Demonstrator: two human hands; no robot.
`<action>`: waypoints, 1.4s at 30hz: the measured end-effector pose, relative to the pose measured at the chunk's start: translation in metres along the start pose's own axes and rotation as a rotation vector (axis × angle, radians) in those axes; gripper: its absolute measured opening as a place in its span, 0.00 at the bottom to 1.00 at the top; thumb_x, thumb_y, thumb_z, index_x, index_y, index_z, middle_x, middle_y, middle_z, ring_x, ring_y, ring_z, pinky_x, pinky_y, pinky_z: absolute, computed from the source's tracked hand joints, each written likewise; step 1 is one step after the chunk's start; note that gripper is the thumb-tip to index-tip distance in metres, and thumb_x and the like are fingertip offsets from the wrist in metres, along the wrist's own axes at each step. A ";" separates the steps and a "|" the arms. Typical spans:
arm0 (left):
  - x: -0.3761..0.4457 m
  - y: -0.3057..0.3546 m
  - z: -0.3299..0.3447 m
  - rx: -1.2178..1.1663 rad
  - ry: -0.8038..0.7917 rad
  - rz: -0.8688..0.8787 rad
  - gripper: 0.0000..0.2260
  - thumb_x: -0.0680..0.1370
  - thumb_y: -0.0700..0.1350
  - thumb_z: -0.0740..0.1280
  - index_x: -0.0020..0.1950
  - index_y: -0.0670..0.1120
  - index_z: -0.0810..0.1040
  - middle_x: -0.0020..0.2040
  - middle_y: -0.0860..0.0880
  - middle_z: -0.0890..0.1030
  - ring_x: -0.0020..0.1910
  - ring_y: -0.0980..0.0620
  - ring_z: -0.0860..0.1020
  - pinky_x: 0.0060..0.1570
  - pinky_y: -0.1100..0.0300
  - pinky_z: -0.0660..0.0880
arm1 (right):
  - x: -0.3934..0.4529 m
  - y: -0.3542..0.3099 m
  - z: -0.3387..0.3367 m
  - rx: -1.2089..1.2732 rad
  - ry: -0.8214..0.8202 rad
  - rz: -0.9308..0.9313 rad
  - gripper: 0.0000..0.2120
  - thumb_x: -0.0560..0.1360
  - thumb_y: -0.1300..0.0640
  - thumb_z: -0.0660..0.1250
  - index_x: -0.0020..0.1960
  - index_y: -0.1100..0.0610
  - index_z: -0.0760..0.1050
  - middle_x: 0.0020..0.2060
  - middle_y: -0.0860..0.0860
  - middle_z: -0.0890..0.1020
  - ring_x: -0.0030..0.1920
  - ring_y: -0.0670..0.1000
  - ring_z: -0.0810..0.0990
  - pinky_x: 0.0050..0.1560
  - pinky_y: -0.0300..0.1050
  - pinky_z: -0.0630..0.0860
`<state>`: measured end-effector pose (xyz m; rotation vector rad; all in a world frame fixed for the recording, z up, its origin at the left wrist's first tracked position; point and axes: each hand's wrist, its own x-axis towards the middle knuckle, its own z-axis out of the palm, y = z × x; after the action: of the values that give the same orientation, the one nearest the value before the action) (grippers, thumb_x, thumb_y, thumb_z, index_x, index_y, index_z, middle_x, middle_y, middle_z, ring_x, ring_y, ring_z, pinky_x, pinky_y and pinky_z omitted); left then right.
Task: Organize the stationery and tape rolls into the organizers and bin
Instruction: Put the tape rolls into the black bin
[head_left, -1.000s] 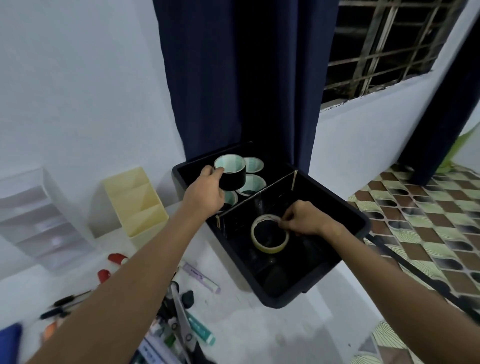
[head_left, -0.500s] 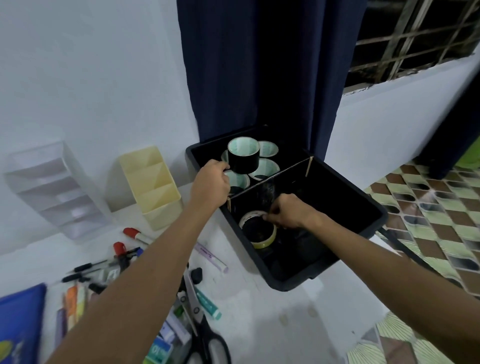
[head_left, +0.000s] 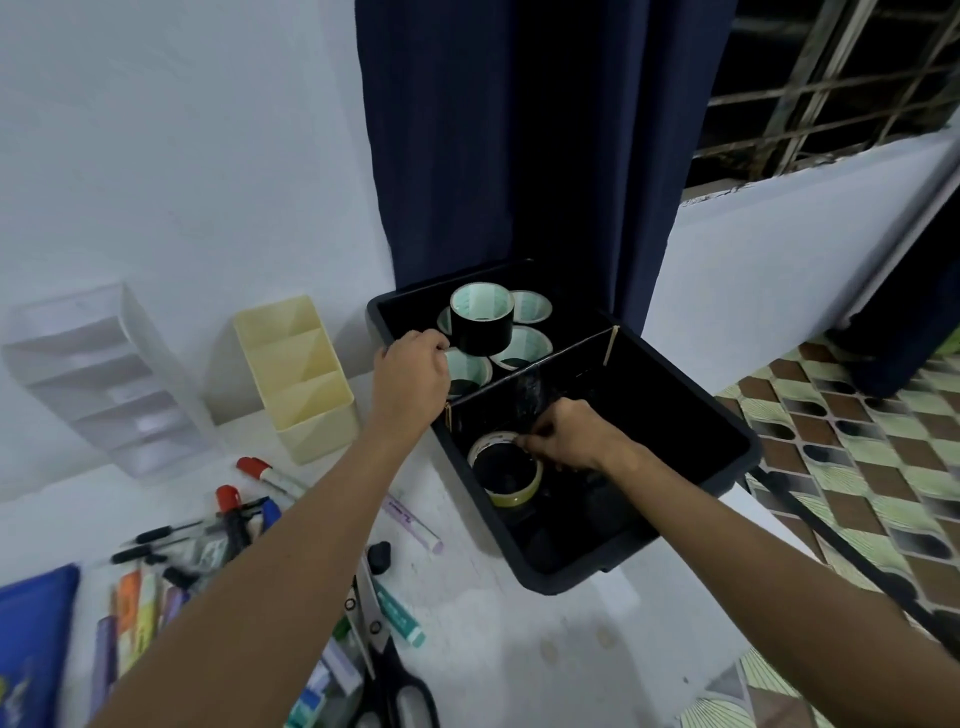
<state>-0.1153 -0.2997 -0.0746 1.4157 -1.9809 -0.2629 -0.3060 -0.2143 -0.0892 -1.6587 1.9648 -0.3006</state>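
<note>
The yellowish tape roll lies in the near compartment of the black bin, close to the divider, and the right hand pinches its upper rim. It should probably be set flat into the corner before letting go. The left hand has its fingers curled at the black tape roll, perched on other rolls in the far compartment; that stack looks easy to topple. On the white table lie scissors, markers, a cream organizer and a clear one; behind, a navy curtain
</note>
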 end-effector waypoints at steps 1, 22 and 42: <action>-0.002 0.001 -0.002 -0.044 -0.036 -0.012 0.12 0.77 0.41 0.59 0.56 0.44 0.80 0.45 0.47 0.82 0.43 0.47 0.80 0.56 0.45 0.74 | 0.000 0.001 0.000 -0.010 0.004 0.000 0.14 0.73 0.46 0.70 0.45 0.57 0.82 0.33 0.51 0.79 0.31 0.47 0.77 0.34 0.37 0.72; -0.021 0.037 -0.027 0.363 -0.546 -0.056 0.08 0.76 0.45 0.67 0.51 0.42 0.80 0.45 0.43 0.81 0.44 0.43 0.80 0.38 0.57 0.72 | 0.008 -0.003 0.003 -0.007 0.033 -0.039 0.14 0.74 0.52 0.69 0.46 0.63 0.82 0.43 0.60 0.83 0.45 0.57 0.82 0.41 0.39 0.72; -0.043 0.032 -0.038 0.103 -0.254 0.075 0.14 0.76 0.47 0.66 0.58 0.41 0.80 0.53 0.44 0.80 0.51 0.46 0.78 0.52 0.55 0.75 | 0.006 -0.007 0.000 -0.007 0.192 -0.080 0.09 0.74 0.53 0.68 0.43 0.58 0.82 0.41 0.56 0.84 0.41 0.52 0.81 0.42 0.39 0.76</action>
<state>-0.1077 -0.2409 -0.0466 1.4258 -2.2776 -0.3248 -0.3006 -0.2214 -0.0870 -1.7734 2.0409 -0.5012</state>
